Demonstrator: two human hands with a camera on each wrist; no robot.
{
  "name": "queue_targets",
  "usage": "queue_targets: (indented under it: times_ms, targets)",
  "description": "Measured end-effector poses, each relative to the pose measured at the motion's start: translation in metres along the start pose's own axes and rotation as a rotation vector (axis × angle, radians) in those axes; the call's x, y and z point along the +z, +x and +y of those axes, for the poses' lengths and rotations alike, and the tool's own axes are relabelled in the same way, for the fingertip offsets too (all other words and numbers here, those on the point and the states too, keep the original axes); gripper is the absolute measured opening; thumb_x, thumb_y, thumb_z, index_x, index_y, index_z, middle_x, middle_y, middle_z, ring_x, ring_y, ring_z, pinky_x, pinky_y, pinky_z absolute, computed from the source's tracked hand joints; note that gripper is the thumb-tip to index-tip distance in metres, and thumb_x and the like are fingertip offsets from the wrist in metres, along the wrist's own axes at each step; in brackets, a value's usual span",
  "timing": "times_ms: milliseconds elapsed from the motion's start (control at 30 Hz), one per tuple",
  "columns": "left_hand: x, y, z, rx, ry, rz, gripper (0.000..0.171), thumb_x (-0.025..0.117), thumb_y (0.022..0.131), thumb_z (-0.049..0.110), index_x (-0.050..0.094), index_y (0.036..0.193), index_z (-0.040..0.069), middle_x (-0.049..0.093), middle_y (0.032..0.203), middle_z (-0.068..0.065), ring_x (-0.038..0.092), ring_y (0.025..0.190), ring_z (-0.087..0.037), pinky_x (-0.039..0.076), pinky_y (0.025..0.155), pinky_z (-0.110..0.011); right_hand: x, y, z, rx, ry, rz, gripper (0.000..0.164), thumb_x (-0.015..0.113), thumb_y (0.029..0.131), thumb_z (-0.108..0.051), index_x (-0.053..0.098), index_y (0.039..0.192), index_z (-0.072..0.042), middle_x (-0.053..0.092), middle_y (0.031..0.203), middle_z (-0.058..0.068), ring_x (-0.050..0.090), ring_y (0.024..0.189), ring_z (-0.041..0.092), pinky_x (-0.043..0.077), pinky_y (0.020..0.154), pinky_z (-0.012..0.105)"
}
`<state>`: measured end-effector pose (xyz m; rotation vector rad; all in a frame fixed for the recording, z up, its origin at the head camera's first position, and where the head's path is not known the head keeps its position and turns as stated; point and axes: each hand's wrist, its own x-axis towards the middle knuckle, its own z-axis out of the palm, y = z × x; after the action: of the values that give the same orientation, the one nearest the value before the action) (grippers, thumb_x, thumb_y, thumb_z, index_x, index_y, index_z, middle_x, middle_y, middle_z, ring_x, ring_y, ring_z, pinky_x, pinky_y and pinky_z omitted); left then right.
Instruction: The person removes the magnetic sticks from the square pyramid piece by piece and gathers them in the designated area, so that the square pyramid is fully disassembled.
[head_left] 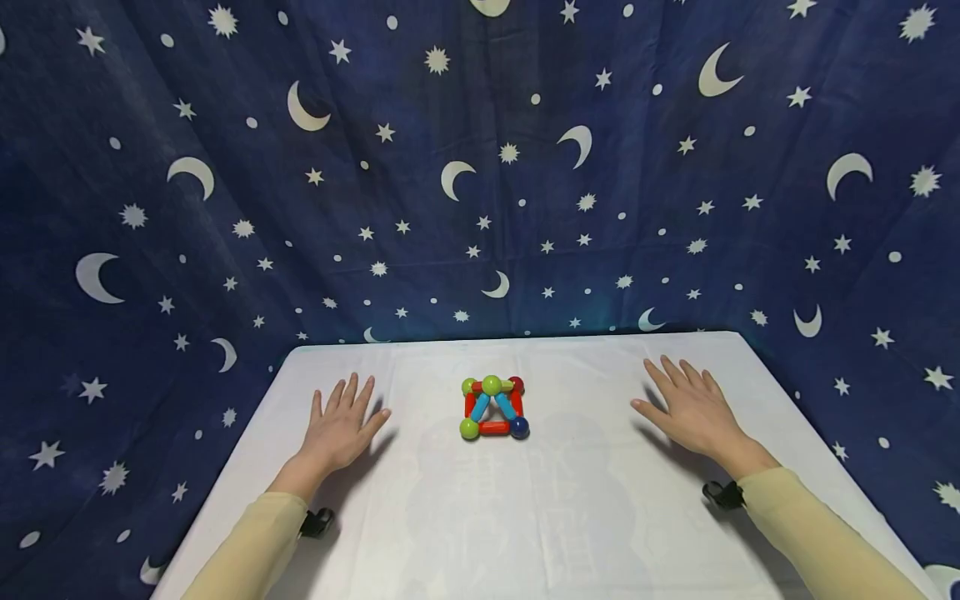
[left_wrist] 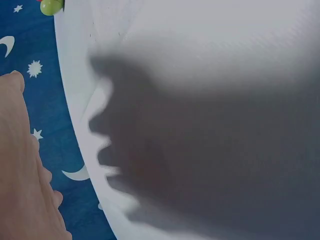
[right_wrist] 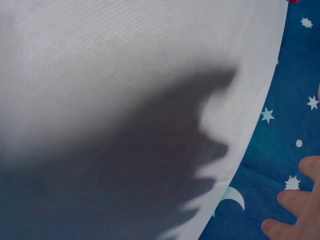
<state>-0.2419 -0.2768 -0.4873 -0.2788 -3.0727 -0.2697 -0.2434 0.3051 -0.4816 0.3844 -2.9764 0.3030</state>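
Observation:
A small frame of magnetic balls and rods (head_left: pixel 481 407) stands on the white-covered table, between the hands and apart from both. Red rods run along its base, two light blue rods (head_left: pixel 506 407) slope up to a green ball (head_left: pixel 491 385), and a dark blue ball (head_left: pixel 519 427) marks the near right corner. To its left, the left hand (head_left: pixel 341 429) is held with straight, spread fingers, holding nothing. On the right side, the right hand (head_left: pixel 693 412) has its fingers extended and also holds nothing. Both hands cast shadows on the cloth; whether they touch it I cannot tell.
The white cloth (head_left: pixel 570 508) covers the table to its rounded far corners. Behind and beside it hangs a dark blue curtain (head_left: pixel 420 100) with moons and stars. A small black device (head_left: pixel 318 522) sits under the left wrist, another (head_left: pixel 723 495) under the right.

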Motion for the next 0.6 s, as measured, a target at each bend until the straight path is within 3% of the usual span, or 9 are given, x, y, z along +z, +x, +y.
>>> queue_targets:
  times_ms: [300, 600]
  targets:
    - [-0.003, 0.004, 0.007, 0.019, -0.064, 0.029, 0.083, 0.033, 0.104, 0.066, 0.022, 0.163, 0.008, 0.013, 0.167, -0.025, 0.011, 0.152, -0.048, -0.005, 0.114, -0.070, -0.002, 0.006, -0.007, -0.010, 0.032, 0.012, 0.090, 0.047, 0.099, -0.068, 0.027, 0.162, -0.008, 0.024, 0.163, 0.028, 0.018, 0.147, 0.055, 0.009, 0.113, 0.071]
    - [-0.008, 0.013, 0.024, 0.055, -0.150, 0.017, 0.080, 0.032, 0.105, 0.063, 0.018, 0.164, 0.009, 0.010, 0.168, -0.023, 0.009, 0.153, -0.046, -0.002, 0.115, -0.069, 0.000, 0.020, -0.024, -0.048, 0.184, -0.028, 0.089, 0.046, 0.100, -0.068, 0.021, 0.164, -0.012, 0.018, 0.167, 0.021, 0.015, 0.151, 0.049, 0.010, 0.115, 0.068]
